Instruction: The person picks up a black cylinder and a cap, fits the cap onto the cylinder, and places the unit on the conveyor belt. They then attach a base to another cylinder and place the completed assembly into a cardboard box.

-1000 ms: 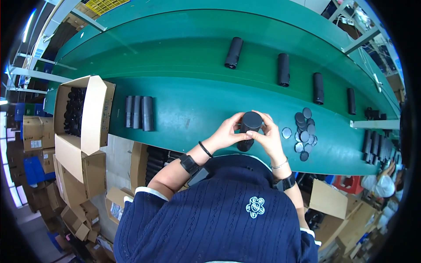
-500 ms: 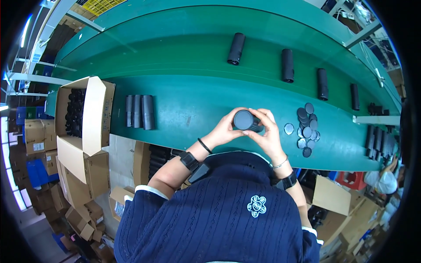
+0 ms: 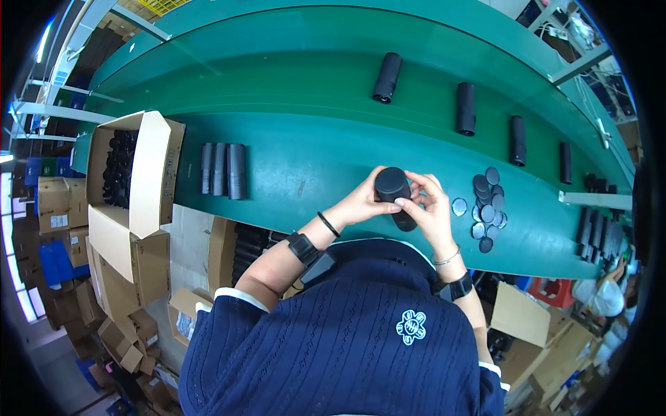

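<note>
A black cylinder [image 3: 393, 183] with a flat round cap at its upper end is held in front of my chest, tilted so its side shows below the cap. My left hand [image 3: 363, 200] wraps round its left side, thumb across the front. On the other side, my right hand [image 3: 431, 202] grips it with bent fingers, its thumb just below the cap near the left thumb. Right of my hands lies a loose pile of round black discs [image 3: 498, 202], some with a shiny face. One shiny disc [image 3: 459, 206] sits apart, closest to my right hand.
Three black cylinders [image 3: 236, 171] lie side by side on the green bench [image 3: 298, 152] at left, beside an open carton [image 3: 151, 177] of black parts. Several cylinders [image 3: 465, 109] are spaced along the green strip beyond. More cylinders [image 3: 596, 232] are grouped at far right.
The held cylinder has tipped, showing more of its side, and my right fingers have shifted around it. The cylinders on the far strip sit slightly further right.
</note>
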### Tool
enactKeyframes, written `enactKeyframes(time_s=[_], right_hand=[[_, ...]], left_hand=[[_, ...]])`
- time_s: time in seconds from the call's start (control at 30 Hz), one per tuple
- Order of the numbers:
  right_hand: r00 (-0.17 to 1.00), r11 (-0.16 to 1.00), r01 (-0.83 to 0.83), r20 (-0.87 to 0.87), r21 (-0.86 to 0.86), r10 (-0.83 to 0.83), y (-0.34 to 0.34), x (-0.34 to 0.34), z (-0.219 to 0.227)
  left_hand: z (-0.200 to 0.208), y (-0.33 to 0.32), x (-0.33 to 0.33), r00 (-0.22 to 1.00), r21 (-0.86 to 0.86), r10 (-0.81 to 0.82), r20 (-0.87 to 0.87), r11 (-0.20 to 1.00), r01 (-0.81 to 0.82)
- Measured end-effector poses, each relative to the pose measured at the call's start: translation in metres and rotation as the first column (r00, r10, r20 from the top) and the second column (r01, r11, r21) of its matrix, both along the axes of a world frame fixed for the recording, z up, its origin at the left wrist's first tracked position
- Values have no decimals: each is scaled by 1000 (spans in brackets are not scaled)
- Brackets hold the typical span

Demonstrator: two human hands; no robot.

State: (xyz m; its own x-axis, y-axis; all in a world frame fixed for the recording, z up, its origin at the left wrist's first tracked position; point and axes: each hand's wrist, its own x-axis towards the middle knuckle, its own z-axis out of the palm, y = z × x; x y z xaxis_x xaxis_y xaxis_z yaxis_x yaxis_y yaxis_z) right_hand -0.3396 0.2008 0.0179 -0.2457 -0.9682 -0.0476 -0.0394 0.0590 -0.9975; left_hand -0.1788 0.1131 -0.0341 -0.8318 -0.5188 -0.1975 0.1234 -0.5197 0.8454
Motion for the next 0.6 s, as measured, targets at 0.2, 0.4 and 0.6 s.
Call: enactKeyframes(time_s=[0.2,0.4,0.6], right_hand=[[994,995,-57,-95,-84,49,-1,-3,2],[995,998,-49,84,-49,53,-2,0,5],[937,994,-71,348,87,37,3,-3,-10]], left_hand=[[-1,-7,7,985,142,-69,-160,986,92],[1,-8,10,981,143,-104,-163,981,128],[10,-6,5,990,-21,-132,-54,991,131]])
